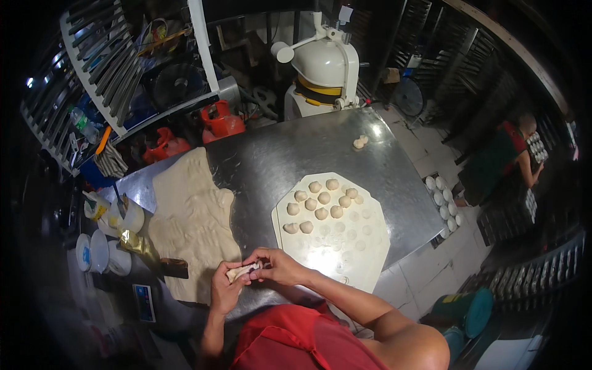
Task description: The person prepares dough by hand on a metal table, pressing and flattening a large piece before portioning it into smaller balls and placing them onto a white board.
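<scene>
I watch both bare hands meet at the near edge of a grey metal table [259,166]. The left hand [225,291] is closed around a small piece of pale, stretched dough [239,271], with its fingers curled under it. The right hand [276,267] grips the same piece from the other side, its thumb and fingers pinching the end; a dark spot shows between them, and I can't tell what it is.

Just left of the left hand, and reaching well beyond it, I have a wide, uneven sheet of pale dough [191,203]. A dark brown rectangular flat object [174,267] lies at that sheet's edge, near the left hand. Farther left I see a white plastic tub [119,260] and, nearer the body, a dark rectangular device with a lit screen [144,303].

To the right of the right hand and partly beyond it lies a cream-coloured board with cut corners [296,251], bearing a cluster of round pale dough balls [321,213] on its far half. Well beyond the right hand, small pale dough lumps [360,142] sit near the table's far corner.
</scene>
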Demonstrator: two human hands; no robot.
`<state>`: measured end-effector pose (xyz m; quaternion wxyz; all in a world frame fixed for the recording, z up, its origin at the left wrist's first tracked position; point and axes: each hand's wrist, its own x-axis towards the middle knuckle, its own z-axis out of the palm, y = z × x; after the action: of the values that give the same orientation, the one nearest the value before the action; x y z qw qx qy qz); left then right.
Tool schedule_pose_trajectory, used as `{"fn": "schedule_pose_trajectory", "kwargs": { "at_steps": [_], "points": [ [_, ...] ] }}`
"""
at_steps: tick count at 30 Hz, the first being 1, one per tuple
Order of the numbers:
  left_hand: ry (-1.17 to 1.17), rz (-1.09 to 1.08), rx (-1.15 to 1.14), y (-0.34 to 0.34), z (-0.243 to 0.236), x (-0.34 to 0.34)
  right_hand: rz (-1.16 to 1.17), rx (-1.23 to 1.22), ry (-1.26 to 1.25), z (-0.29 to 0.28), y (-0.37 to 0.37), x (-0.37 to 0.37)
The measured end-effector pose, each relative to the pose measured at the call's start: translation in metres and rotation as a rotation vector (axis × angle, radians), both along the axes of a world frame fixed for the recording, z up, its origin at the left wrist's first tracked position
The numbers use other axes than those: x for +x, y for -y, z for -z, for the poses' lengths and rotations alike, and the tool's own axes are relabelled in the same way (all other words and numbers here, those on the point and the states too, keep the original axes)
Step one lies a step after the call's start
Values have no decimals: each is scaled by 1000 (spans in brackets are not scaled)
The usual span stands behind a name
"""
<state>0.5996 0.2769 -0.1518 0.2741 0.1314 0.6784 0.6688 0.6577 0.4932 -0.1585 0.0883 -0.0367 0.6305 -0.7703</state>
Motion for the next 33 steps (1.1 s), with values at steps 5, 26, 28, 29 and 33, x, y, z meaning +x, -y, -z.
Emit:
{"fn": "schedule_pose_trajectory", "kwargs": {
  "at_steps": [5,26,28,29,33],
  "points": [
    [127,13,173,42,20,-12,34,-61,92,4,34,-22],
    [213,-268,460,270,74,-208,-68,-482,210,-118,236,-175],
    [217,-281,465,283,72,-230,-208,-567,145,-160,261,-197],
    [182,-350,354,283,50,-246,-248,-545,21,-171,266,-204],
    [-26,-404,280,279,-17,-300,-366,-795,-96,-209,298,-218]
  ]
}}
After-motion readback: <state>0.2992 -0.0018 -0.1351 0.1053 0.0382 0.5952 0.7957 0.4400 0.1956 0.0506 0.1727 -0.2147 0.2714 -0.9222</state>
